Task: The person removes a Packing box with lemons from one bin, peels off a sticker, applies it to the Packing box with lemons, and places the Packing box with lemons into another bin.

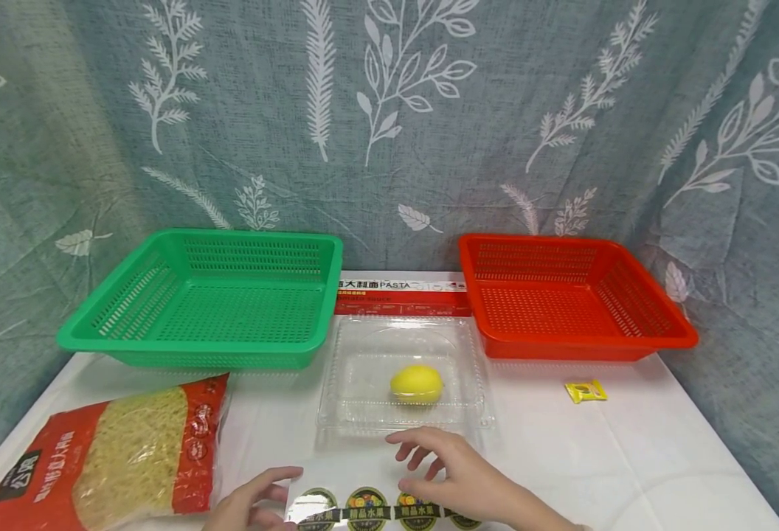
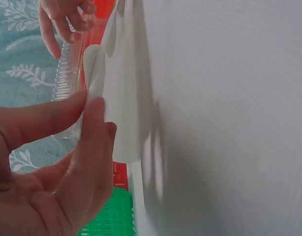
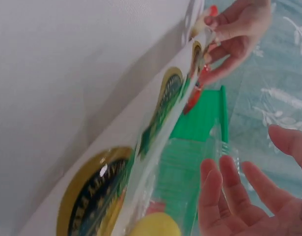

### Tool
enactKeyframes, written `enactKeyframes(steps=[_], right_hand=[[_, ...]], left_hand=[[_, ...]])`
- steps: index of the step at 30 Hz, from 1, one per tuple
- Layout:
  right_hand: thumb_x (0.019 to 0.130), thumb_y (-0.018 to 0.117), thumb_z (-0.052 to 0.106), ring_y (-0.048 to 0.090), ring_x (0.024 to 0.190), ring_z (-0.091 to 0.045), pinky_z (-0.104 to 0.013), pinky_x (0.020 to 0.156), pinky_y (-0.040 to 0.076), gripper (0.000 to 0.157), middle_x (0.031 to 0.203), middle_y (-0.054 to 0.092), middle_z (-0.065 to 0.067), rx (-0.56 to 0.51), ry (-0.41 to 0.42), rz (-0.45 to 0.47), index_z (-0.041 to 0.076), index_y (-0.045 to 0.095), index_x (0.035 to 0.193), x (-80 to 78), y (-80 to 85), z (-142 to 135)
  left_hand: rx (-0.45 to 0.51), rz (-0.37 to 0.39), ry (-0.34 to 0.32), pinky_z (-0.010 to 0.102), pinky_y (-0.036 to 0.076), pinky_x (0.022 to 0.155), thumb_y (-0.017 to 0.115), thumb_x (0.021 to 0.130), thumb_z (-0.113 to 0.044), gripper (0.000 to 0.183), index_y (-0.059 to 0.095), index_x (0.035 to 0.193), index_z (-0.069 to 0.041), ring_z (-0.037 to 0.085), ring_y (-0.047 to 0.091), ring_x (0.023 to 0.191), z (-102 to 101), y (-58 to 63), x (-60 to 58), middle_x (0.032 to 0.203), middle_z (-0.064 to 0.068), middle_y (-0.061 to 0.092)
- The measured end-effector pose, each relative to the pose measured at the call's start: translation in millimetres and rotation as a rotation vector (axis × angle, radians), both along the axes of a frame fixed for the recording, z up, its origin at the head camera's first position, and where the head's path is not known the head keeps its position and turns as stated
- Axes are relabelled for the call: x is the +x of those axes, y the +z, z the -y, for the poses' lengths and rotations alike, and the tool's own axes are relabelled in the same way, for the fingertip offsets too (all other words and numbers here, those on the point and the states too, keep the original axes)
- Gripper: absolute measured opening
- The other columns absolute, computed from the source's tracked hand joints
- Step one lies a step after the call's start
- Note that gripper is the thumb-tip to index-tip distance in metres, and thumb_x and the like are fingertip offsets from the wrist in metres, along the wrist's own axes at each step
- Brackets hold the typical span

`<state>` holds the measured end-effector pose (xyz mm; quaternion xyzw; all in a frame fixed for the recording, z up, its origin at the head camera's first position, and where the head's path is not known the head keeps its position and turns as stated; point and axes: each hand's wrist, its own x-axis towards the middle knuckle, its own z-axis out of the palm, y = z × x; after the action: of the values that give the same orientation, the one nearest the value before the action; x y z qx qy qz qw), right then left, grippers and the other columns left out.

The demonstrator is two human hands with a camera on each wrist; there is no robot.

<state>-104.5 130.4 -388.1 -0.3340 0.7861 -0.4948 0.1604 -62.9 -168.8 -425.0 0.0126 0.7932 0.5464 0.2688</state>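
A white sheet of round fruit stickers point(image 1: 367, 509) is at the near edge of the table in the head view, its printed row facing up. My left hand point(image 1: 251, 503) pinches its left edge between thumb and fingers; the left wrist view shows the sheet point(image 2: 122, 98) bent there and raised off the tabletop. Over the sheet's right part hovers my right hand point(image 1: 454, 476), fingers loosely bent and holding nothing. Just beyond is a clear plastic clamshell box point(image 1: 356, 383) with a yellow oval fruit point(image 1: 417, 384) inside.
A green basket point(image 1: 197, 345) stands at back left, a red basket point(image 1: 582, 343) at back right. Between them lies a red and white pasta box point(image 1: 403, 299). A pasta bag point(image 1: 130, 450) lies at left, a small yellow wrapped sweet point(image 1: 586, 391) at right. A patterned curtain point(image 1: 389, 184) hangs behind.
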Motion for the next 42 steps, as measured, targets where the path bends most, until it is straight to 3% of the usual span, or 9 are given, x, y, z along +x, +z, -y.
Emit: enactKeyframes(steps=[6,11,14,16,22,27,35,42], right_hand=[[0.086,0.064,0.019,0.058,0.088,-0.01,-0.021,0.067,0.051,0.039,0.101,0.061,-0.006,0.003,0.045,-0.002,0.008,0.055,0.122,-1.7,-4.7,8.3],[0.085,0.066,0.019,0.057,0.087,-0.005,-0.019,0.064,0.05,0.036,0.101,0.062,-0.001,0.018,0.085,0.01,0.01,0.057,0.119,-1.6,-6.3,18.8],[0.085,0.065,0.019,0.055,0.083,-0.001,-0.018,0.062,0.05,0.034,0.099,0.062,0.002,0.037,0.114,0.0,0.009,0.059,0.117,0.7,-7.1,25.4],[0.085,0.065,0.02,0.053,0.08,0.001,-0.016,0.061,0.049,0.033,0.098,0.061,0.004,0.06,0.128,-0.027,0.009,0.06,0.116,2.3,-8.1,29.0],[0.085,0.066,0.027,0.046,0.069,0.004,-0.013,0.062,0.045,0.033,0.091,0.054,0.011,0.119,0.101,-0.11,0.013,0.063,0.115,4.5,-11.5,37.4],[0.082,0.069,0.031,0.043,0.069,0.003,-0.013,0.062,0.043,0.031,0.088,0.046,0.013,0.149,0.051,-0.134,0.019,0.065,0.11,6.2,-12.1,41.5],[0.076,0.074,0.034,0.045,0.077,0.002,-0.014,0.067,0.044,0.034,0.091,0.047,0.015,0.165,0.049,-0.136,0.024,0.065,0.107,8.1,-11.6,44.7],[0.074,0.077,0.03,0.047,0.082,0.002,-0.013,0.07,0.045,0.039,0.095,0.049,0.014,0.146,0.085,-0.16,0.02,0.063,0.109,6.8,-11.8,47.0]], left_hand=[[0.077,-0.001,-0.028,0.044,0.052,0.075,0.071,0.08,-0.022,0.072,0.033,0.13,0.014,0.025,0.064,0.083,-3.8,3.0,1.2,0.104,0.011,0.056],[0.102,-0.01,-0.07,0.043,0.051,0.077,0.07,0.081,-0.02,0.069,0.035,0.13,0.014,0.022,0.063,0.08,-7.9,4.8,5.6,0.102,0.009,0.058],[0.096,-0.038,-0.07,0.044,0.05,0.079,0.071,0.08,-0.024,0.069,0.039,0.13,0.012,0.021,0.064,0.079,-11.2,6.2,6.9,0.098,0.007,0.058],[0.119,-0.053,-0.06,0.043,0.051,0.077,0.071,0.079,-0.026,0.07,0.04,0.13,0.011,0.022,0.064,0.079,-14.0,7.1,7.0,0.105,0.012,0.057],[0.285,-0.026,-0.035,0.036,0.054,0.072,0.069,0.082,-0.022,0.07,0.034,0.134,0.01,0.027,0.065,0.083,-21.0,6.6,8.2,0.123,0.024,0.046],[0.402,0.027,-0.026,0.038,0.053,0.073,0.066,0.084,-0.012,0.067,0.03,0.136,0.01,0.03,0.064,0.087,-24.9,5.6,9.0,0.118,0.017,0.049],[0.442,0.067,0.014,0.036,0.053,0.073,0.066,0.083,-0.013,0.069,0.028,0.137,0.01,0.025,0.065,0.082,-29.0,5.5,10.0,0.092,0.017,0.066],[0.5,0.14,0.057,0.037,0.053,0.075,0.07,0.081,-0.016,0.079,0.023,0.14,0.008,0.026,0.065,0.085,-31.4,7.7,9.9,0.094,0.018,0.066]])
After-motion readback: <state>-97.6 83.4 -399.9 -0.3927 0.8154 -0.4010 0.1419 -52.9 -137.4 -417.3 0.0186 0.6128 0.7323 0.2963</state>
